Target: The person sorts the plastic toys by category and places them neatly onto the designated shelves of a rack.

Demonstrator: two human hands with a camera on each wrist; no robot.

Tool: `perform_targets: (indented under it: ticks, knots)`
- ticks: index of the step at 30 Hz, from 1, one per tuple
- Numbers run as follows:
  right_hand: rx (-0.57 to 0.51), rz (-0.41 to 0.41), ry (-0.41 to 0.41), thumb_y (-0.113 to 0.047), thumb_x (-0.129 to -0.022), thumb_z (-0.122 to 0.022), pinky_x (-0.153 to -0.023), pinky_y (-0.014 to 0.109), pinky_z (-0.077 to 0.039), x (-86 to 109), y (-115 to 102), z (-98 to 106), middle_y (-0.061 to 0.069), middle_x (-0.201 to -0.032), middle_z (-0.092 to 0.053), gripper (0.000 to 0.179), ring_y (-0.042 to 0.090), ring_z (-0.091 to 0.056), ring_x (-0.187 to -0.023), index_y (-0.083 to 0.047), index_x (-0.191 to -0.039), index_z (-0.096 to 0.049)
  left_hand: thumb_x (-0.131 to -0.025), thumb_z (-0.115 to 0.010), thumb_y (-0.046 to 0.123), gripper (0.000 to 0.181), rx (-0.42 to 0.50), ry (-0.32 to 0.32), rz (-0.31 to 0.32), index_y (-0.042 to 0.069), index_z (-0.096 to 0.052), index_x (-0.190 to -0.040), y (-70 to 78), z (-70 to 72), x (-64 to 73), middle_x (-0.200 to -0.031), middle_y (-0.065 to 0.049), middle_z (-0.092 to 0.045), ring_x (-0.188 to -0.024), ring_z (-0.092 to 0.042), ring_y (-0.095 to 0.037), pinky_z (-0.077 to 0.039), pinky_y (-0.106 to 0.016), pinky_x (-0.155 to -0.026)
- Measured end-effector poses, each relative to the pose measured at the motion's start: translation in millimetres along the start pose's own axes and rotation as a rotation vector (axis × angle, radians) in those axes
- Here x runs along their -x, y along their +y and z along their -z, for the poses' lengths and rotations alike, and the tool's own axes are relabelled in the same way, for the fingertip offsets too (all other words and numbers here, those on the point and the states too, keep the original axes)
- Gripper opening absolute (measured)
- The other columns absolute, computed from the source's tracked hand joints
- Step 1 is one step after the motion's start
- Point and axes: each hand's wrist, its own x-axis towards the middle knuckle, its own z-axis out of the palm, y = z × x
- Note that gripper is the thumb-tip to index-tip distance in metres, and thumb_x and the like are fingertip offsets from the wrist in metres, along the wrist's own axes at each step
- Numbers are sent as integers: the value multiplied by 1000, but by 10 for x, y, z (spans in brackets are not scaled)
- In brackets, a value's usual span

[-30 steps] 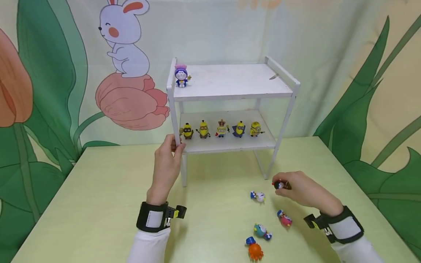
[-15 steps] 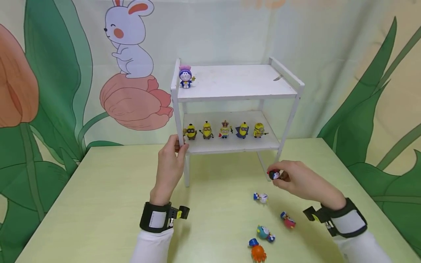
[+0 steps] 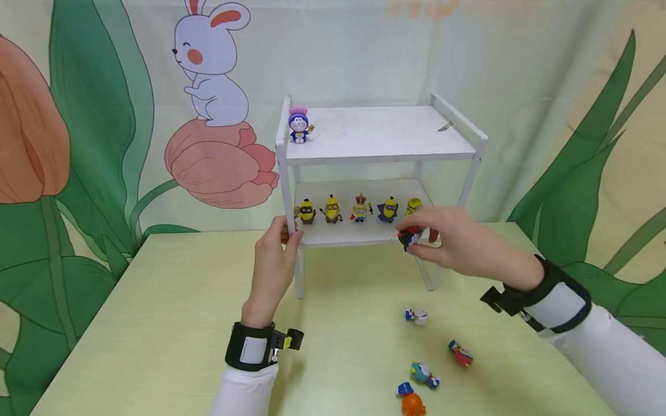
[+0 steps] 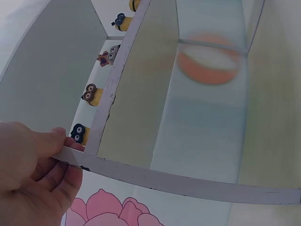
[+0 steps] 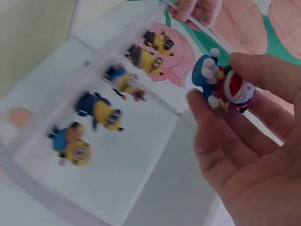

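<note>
My left hand (image 3: 274, 263) grips the left front post of a white two-tier shelf (image 3: 374, 134), thumb in front and fingers behind. In the right wrist view, a small Doraemon figurine (image 5: 223, 84) with a blue body and red mouth is pinched between the thumb and fingers of my right hand (image 3: 463, 242). That hand is raised before the lower tier's right end, partly covering the rightmost Minion figurine (image 3: 413, 205). Several yellow Minion figurines (image 3: 332, 210) stand in a row on the lower tier. On the upper tier's left end stands a purple-hatted Doraemon figurine (image 3: 299, 126).
Several figurines lie on the pale green table (image 3: 171, 323) in front of the shelf: a white one (image 3: 418, 317), a red one (image 3: 462, 355), a teal one (image 3: 422, 374) and an orange one (image 3: 413, 403). A printed curtain (image 3: 359, 52) hangs behind.
My right hand has lifted the Doraemon figurine from low over the table, up and left to the lower tier's height. The left hand keeps its hold on the post. The head view has shifted slightly.
</note>
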Motion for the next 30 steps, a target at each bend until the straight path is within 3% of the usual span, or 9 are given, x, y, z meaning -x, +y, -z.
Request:
perform_targets:
  ticks: [5,8,12,19,30]
  knots:
    - [-6,78,53,-7,-82,-79,-58,28,-43,-329,-128,313,-4,-89,-67,28,10,-56,-71,-7,-108,-68,-94,-63,3,21,-2,0,-1,-4,-56,-113,14,-7,0,-95,-14,-64,-82,-58,-25,-51,-35,-72]
    - [-55,48,88,-10,-83,-80,-58,26,-44,-538,-188,481,-4,-83,-67,29,10,-57,-67,-7,-109,-68,-94,-63,3,21,-5,1,-4,-4,-56,-113,16,-9,-1,-95,-14,-64,-82,-58,-25,-51,-35,-72]
    - [-143,-54,109,-12,-83,-79,-63,24,-48,-803,-246,622,-4,-84,-69,31,9,-61,-69,-7,-112,-68,-94,-63,3,21,-5,0,-2,-4,-56,-113,10,-14,5,-94,-14,-63,-82,-57,-25,-50,-35,-71]
    - [-193,-214,85,-12,-87,-76,-80,28,-51,-1210,-244,652,1,-96,-70,33,11,-66,-87,-8,-118,-66,-94,-63,3,22,5,-1,-4,-5,-56,-113,6,-30,14,-94,-14,-63,-81,-57,-25,-50,-35,-71]
    - [-14,-253,78,-15,-92,-70,-77,27,-45,-1609,-177,630,2,-99,-67,33,13,-60,-87,-7,-123,-65,-94,-63,3,21,-14,1,1,-4,-55,-113,12,-15,8,-95,-15,-64,-82,-58,-25,-51,-35,-71]
